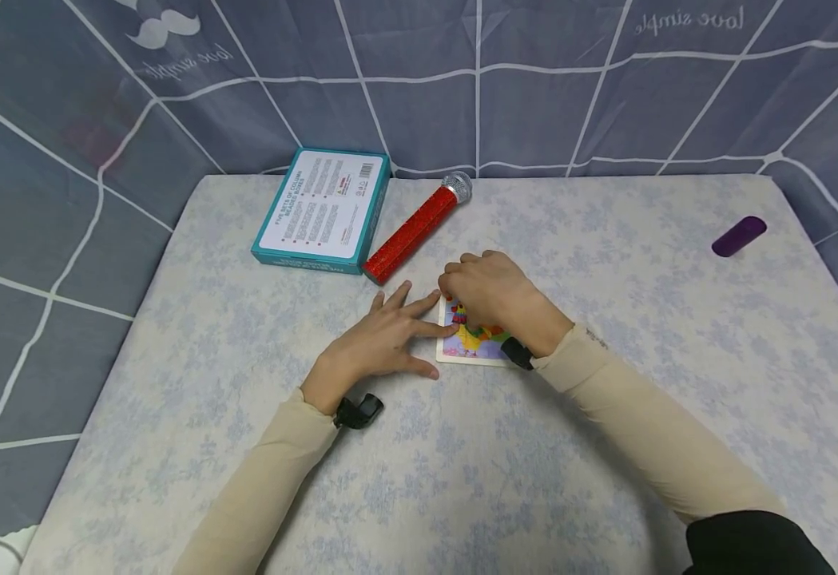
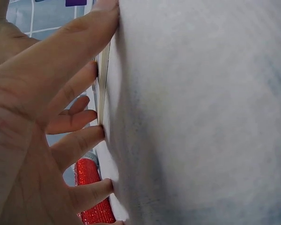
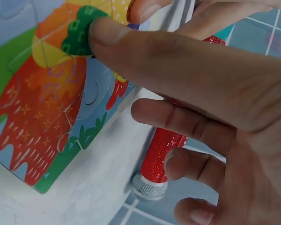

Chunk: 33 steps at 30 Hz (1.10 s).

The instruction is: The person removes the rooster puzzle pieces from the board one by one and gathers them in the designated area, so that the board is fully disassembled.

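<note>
A jigsaw puzzle (image 1: 472, 347) with a colourful bird-like picture lies flat on the table, partly hidden under both hands. My left hand (image 1: 393, 335) is spread at its left side, fingers apart, with the index fingertip on the picture. In the left wrist view, the left fingers (image 2: 79, 140) stand along the puzzle's thin edge and the tabletop. My right hand (image 1: 498, 291) is over the puzzle's upper part. Its straight thumb presses on a green patterned piece (image 3: 77, 37) in the right wrist view. The other right fingers (image 3: 192, 119) bend loosely, off the picture.
Beyond my hands lies a glittery red microphone (image 1: 415, 231) with a silver head, touching a teal and white box (image 1: 325, 208). A purple cylinder (image 1: 739, 236) lies at the far right of the patterned table (image 1: 447, 495). A grey-blue gridded curtain (image 1: 526, 120) hangs behind.
</note>
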### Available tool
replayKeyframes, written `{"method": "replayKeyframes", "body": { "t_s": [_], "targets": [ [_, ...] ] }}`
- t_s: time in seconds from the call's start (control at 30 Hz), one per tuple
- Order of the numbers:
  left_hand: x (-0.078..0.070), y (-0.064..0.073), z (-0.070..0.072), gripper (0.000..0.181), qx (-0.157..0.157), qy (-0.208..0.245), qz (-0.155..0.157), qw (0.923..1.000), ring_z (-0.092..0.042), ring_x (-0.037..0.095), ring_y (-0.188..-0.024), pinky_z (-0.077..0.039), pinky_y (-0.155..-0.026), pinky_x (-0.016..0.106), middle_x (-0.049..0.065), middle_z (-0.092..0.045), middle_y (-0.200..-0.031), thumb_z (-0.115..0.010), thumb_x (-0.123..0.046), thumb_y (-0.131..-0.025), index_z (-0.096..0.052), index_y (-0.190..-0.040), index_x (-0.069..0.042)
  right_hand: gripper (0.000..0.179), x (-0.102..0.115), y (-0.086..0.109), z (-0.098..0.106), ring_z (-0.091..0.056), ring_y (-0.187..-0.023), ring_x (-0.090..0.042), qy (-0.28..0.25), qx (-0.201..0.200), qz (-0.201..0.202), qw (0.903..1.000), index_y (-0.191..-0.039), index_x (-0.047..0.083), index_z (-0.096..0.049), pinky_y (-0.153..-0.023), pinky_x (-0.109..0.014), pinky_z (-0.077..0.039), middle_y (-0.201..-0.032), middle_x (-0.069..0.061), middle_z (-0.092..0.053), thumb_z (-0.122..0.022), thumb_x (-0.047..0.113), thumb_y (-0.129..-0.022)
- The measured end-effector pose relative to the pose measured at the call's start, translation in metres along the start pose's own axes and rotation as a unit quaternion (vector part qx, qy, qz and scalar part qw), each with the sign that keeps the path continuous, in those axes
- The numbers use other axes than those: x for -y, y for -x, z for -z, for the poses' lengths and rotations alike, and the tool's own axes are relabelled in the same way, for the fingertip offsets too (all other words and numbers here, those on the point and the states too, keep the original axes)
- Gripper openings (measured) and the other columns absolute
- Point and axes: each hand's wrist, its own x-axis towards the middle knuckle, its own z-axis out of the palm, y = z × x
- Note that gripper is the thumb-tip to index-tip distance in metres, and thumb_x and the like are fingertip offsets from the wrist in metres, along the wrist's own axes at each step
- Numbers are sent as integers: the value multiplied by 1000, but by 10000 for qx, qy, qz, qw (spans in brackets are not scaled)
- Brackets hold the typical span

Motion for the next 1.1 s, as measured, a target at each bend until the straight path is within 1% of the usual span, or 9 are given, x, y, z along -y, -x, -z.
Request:
{"method": "replayKeyframes", "body": {
  "t_s": [0.1,0.23,0.33,0.47,0.63,0.73,0.83,0.93,1.1],
  "targets": [
    [0,-1,1,70,-7,8,-15,10000,-9,51,-145,-12,-106,74,6,-21,-162,-77,-52,-77,-54,-140,-33,44,-2,-2,2,-58,-98,-21,-127,16,-1,9999,-108,15,-69,-88,-41,-49,-102,2,-62,-90,21,-69],
    [-1,-2,1,69,20,27,-16,10000,-8,50,-145,-11,-107,74,6,-21,-162,-77,-52,-78,-55,-140,-33,44,-7,-4,3,-55,-96,-19,-509,195,-25,9985,-102,16,-67,-87,-40,-48,-99,3,-59,-92,17,-66],
    [-1,-2,1,69,53,40,6,10000,-7,50,-145,-11,-107,73,5,-20,-162,-77,-53,-77,-55,-140,-33,44,-11,-5,3,-52,-95,-19,-817,367,-6,9960,-102,16,-65,-82,-38,-48,-101,3,-57,-92,16,-67],
    [-2,-2,1,69,56,30,12,10000,-8,50,-145,-11,-108,73,5,-20,-162,-77,-53,-77,-55,-140,-33,45,-15,-5,0,-50,-95,-19,-1226,420,42,9916,-102,16,-60,-77,-35,-48,-101,1,-55,-91,17,-69],
    [-1,-2,1,69,61,-34,33,10000,-9,50,-145,-12,-108,73,6,-21,-162,-76,-54,-77,-55,-140,-33,40,-21,-3,-5,-49,-95,-18,-1732,427,166,9838,-101,14,-60,-75,-33,-48,-102,1,-55,-89,15,-73],
    [-1,-1,1,70,55,-57,58,10000,-9,50,-145,-12,-107,73,7,-23,-161,-77,-54,-77,-56,-140,-33,37,-23,-2,-8,-52,-94,-18,-2007,460,187,9784,-103,12,-62,-77,-32,-48,-106,0,-56,-87,14,-75],
    [-1,0,1,70,46,-38,81,9999,-9,50,-145,-12,-108,73,7,-24,-161,-78,-53,-76,-56,-139,-33,43,-21,-3,-9,-54,-94,-19,-2045,497,114,9775,-112,10,-62,-79,-33,-49,-110,-2,-57,-86,14,-77],
    [-1,0,1,69,56,38,95,9999,-8,49,-145,-11,-108,72,7,-23,-161,-78,-51,-77,-56,-139,-32,49,-17,-4,-6,-55,-95,-19,-1820,543,31,9818,-118,9,-61,-80,-35,-50,-113,-3,-58,-86,16,-77],
    [0,1,0,69,39,76,87,9999,-8,50,-145,-12,-108,72,7,-22,-162,-78,-51,-77,-56,-140,-32,49,-11,-4,-1,-56,-94,-19,-1367,557,-17,9890,-117,10,-63,-79,-38,-51,-114,-3,-61,-87,17,-75]
  ]
}}
